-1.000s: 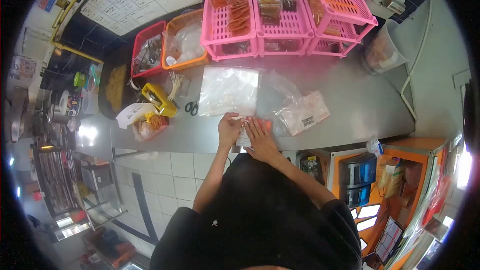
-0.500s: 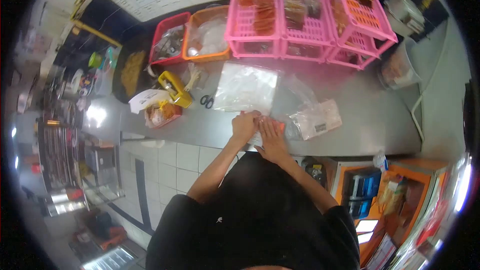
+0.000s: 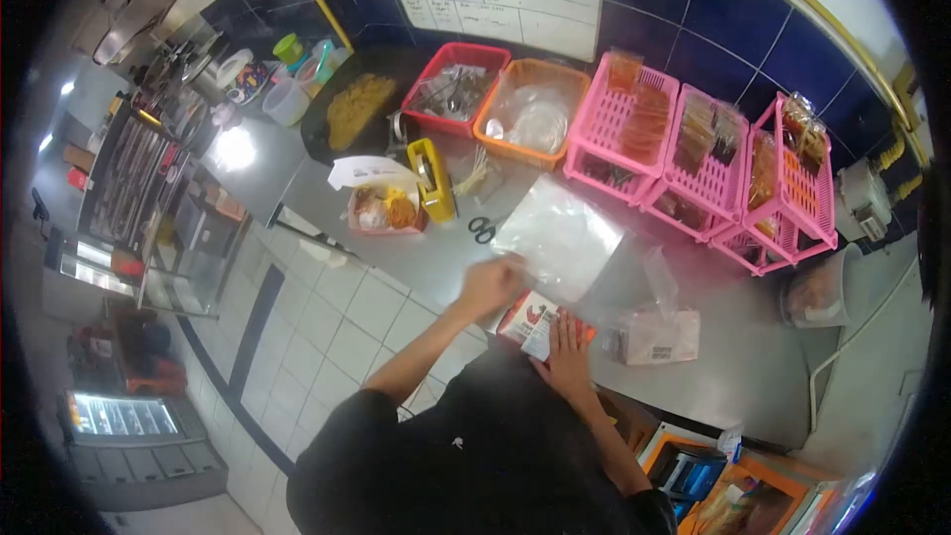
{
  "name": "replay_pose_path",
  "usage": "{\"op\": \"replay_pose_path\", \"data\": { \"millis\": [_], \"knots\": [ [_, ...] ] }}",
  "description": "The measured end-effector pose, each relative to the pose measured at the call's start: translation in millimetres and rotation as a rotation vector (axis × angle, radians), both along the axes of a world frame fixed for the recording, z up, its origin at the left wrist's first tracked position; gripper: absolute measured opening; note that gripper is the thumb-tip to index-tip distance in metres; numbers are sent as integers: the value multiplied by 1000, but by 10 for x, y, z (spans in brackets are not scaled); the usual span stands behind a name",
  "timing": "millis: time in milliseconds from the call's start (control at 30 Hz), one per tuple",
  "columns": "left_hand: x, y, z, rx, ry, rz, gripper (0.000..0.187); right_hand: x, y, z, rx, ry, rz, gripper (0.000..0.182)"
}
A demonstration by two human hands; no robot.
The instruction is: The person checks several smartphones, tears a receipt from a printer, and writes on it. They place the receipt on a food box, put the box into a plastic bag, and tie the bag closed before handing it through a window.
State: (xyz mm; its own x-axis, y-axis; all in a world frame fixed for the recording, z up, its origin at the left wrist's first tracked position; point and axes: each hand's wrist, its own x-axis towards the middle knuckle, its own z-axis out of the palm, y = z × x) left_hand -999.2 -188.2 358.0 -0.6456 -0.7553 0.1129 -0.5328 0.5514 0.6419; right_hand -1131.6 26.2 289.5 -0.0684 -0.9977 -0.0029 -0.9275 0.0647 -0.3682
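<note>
My right hand [image 3: 568, 347] lies flat with fingers spread on a small red and white printed packet [image 3: 533, 320] at the near edge of the steel counter [image 3: 693, 386]. My left hand [image 3: 489, 283] is raised just left of the packet, at the near corner of a stack of clear plastic bags [image 3: 561, 238]; it is motion-blurred and I cannot see whether its fingers grip anything. A crumpled clear bag with a white label [image 3: 654, 333] lies right of my right hand.
Black scissors [image 3: 481, 229], a yellow tape dispenser [image 3: 432, 178] and a small tray of snacks [image 3: 384, 208] sit left of the bags. Pink baskets of packed food [image 3: 693, 154], an orange basket [image 3: 535, 111] and a red basket [image 3: 451, 89] line the wall. A dark tray of fried food [image 3: 357, 109] stands further left.
The view has swung left and up. My left hand has lifted off the packet toward the clear bags, while my right hand stays pressed on the packet.
</note>
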Motion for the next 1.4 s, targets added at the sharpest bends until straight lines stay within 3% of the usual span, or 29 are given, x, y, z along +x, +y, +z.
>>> {"op": "replay_pose_path", "data": {
  "millis": [100, 167, 200, 267, 300, 367, 400, 467, 533, 600, 733, 833, 900, 967, 1033, 1167, 1200, 1267, 1300, 1333, 1367, 1400],
  "knots": [
    [349, -774, -202, -77, 310, 518, 14, 6, -19, 101, 27, 10, 6, 94],
    [448, -1139, -254, -262, 321, 613, 12, 16, -50, 97, 39, 0, 23, 94],
    [381, -1098, -189, -233, 334, 586, 12, 11, -20, 113, 51, -14, 8, 93],
    [105, -856, -111, 150, 167, 224, 21, -3, -5, 125, 73, 3, -24, 93],
    [-62, -680, -96, 189, 167, 183, 21, -10, 1, 144, 66, 2, 0, 93],
    [-295, -430, -61, 179, -490, -191, 34, -32, -5, 182, 76, 2, -18, 92],
    [-431, -439, -289, 243, -648, -253, 45, -28, 4, 186, 60, -2, 2, 91],
    [-634, -343, -748, 168, -635, -321, 42, -11, 15, 158, 70, -4, -9, 91],
    [-848, -242, -872, 89, -622, -389, 40, -15, 14, 146, 77, -8, -22, 91],
    [-1061, -212, -901, 4, -466, -303, 33, -1, 14, 135, 88, -16, -21, 91],
    [-1264, -400, -1054, 91, -274, -200, 20, 16, 38, 149, 89, -12, -34, 92],
    [-937, -361, -650, 170, -258, -318, 19, -5, 33, 118, 34, -30, -43, 95],
    [-682, -34, -378, 268, -116, -328, 19, 1, 51, 88, 24, -65, -37, 93],
    [-543, 256, -453, 87, -49, -500, 20, -11, 32, 146, 45, -50, -38, 91],
    [-498, 407, -464, 51, 75, -533, 19, 11, 35, 124, 63, -42, 26, 89],
    [-368, 261, -629, -77, -41, -571, 19, 37, -46, -5, -43, -94, 16, 92],
    [-234, 155, -605, -105, -50, -495, 19, 126, -82, 1, -70, -93, 93, 92],
    [-275, 28, -545, -156, -59, -377, 18, 73, -36, 41, 6, 30, -2, 95],
    [-163, -79, -532, -101, 222, -170, 17, 33, -26, 63, -3, 53, -15, 95],
    [-43, -245, -528, -193, 206, 44, 13, 51, -19, 72, 2, 64, -11, 96],
    [68, -341, -189, -42, 266, 337, 11, 69, -23, 68, 8, 71, -4, 96],
    [175, -608, -259, 98, 457, 568, 13, 58, -28, 65, 20, 56, -6, 95]
  ]
}}
